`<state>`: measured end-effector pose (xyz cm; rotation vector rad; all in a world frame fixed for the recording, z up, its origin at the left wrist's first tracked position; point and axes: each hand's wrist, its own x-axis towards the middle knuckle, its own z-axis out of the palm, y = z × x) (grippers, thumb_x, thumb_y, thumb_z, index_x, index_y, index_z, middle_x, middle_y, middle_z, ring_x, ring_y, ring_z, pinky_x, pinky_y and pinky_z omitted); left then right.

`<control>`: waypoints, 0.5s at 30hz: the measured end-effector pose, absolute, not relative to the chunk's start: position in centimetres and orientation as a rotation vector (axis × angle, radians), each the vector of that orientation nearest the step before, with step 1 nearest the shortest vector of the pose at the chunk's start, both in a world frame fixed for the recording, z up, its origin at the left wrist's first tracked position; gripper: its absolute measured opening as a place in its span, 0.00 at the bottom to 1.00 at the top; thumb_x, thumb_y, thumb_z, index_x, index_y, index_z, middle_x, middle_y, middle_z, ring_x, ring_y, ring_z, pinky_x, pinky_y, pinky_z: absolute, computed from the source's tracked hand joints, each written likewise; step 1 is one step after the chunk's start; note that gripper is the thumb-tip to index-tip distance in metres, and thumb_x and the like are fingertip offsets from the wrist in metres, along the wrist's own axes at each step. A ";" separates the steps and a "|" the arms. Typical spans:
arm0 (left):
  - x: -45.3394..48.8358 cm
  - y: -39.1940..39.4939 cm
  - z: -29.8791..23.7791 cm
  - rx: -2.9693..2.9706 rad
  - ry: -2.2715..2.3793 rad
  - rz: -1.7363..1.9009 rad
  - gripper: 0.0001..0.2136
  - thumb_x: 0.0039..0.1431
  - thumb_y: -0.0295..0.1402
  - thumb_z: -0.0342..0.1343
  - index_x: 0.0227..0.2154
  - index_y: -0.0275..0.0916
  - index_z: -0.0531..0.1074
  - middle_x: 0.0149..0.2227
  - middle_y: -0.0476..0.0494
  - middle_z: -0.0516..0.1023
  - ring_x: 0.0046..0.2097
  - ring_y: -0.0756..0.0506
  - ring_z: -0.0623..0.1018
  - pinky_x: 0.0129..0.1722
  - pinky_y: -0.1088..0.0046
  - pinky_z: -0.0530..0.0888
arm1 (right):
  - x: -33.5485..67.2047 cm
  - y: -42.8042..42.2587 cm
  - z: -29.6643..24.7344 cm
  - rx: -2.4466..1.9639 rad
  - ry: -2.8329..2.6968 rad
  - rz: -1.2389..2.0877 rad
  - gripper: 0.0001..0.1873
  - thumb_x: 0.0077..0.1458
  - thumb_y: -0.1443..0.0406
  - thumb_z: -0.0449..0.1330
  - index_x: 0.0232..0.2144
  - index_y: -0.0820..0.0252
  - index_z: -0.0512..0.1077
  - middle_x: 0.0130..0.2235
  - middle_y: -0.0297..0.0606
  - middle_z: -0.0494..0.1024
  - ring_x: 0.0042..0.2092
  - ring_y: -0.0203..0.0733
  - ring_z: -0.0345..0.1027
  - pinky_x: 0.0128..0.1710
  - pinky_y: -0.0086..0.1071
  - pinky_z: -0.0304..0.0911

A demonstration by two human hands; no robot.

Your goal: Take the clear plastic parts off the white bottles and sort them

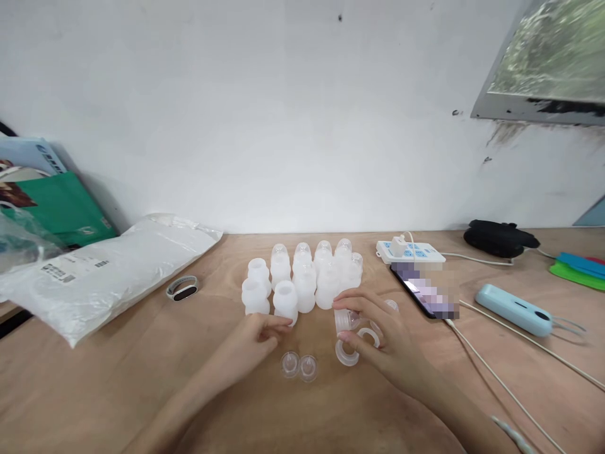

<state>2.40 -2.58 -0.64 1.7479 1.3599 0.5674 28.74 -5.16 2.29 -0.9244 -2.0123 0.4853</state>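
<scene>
Several small white translucent baby bottles stand in a cluster, the rear ones topped with clear domed caps [303, 250]. My left hand [253, 337] is beside an uncapped bottle [285, 296], its index finger stretched over the bottle's lower front and thumb apart; whether they touch is unclear. My right hand [380, 331] has thumb and fingers around a ribbed translucent bottle collar [341, 321], with a clear rounded part partly hidden behind the fingers. Under that hand lie two white rings, one a front ring [347, 360]. Two clear bottle nipples [290, 364] rest on the wood between my hands.
A white plastic parcel [118, 265] and a wristband [183, 288] lie left. To the right are a power strip [428, 251], a phone [416, 293] with a cable, a light blue device [515, 309] and a black pouch [500, 236]. A wall [293, 126] bounds the table behind.
</scene>
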 end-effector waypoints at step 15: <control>5.0 -3.3 0.0 1.615 1.111 0.848 0.14 0.60 0.41 0.56 0.40 0.38 0.80 0.39 0.42 0.83 0.42 0.40 0.78 0.44 0.65 0.72 | 27.7 -5.1 0.0 -0.806 -1.984 0.476 0.16 0.56 0.68 0.67 0.43 0.53 0.66 0.46 0.38 0.78 0.47 0.42 0.74 0.45 0.34 0.70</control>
